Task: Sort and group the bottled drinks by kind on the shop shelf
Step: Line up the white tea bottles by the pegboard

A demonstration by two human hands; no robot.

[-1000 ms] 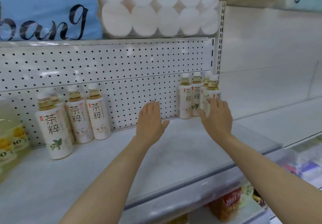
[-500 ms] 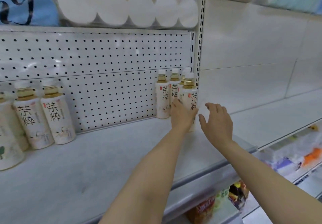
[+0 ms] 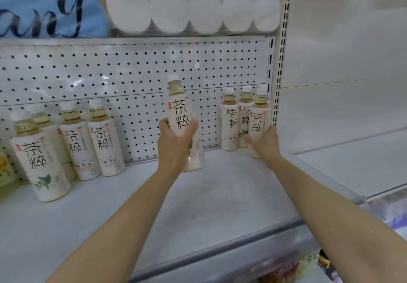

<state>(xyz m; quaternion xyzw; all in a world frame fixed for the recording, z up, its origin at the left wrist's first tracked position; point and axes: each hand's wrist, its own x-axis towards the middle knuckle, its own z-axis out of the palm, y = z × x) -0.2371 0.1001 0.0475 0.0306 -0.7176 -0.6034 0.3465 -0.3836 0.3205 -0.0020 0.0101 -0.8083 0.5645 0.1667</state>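
My left hand (image 3: 176, 148) grips a white-labelled tea bottle (image 3: 180, 115) and holds it lifted above the middle of the shelf (image 3: 209, 205), slightly tilted. My right hand (image 3: 265, 143) wraps around the front bottle (image 3: 257, 119) of a small group standing at the shelf's back right corner; two more bottles (image 3: 230, 121) stand just behind and left of it. Another group of tea bottles (image 3: 103, 137) stands at the left against the pegboard, with a green-leaf labelled one (image 3: 37, 159) in front.
A pegboard back panel (image 3: 132, 80) closes the shelf behind. Packs of toilet rolls (image 3: 191, 7) sit on the shelf above. A slotted upright (image 3: 280, 51) bounds the shelf on the right. Yellow bottles (image 3: 4, 168) stand at the far left edge. Packaged goods (image 3: 286, 269) lie below.
My left hand took a bottle from the right-hand group and lifted it toward the middle. My right hand moved from beside the group onto its front bottle.
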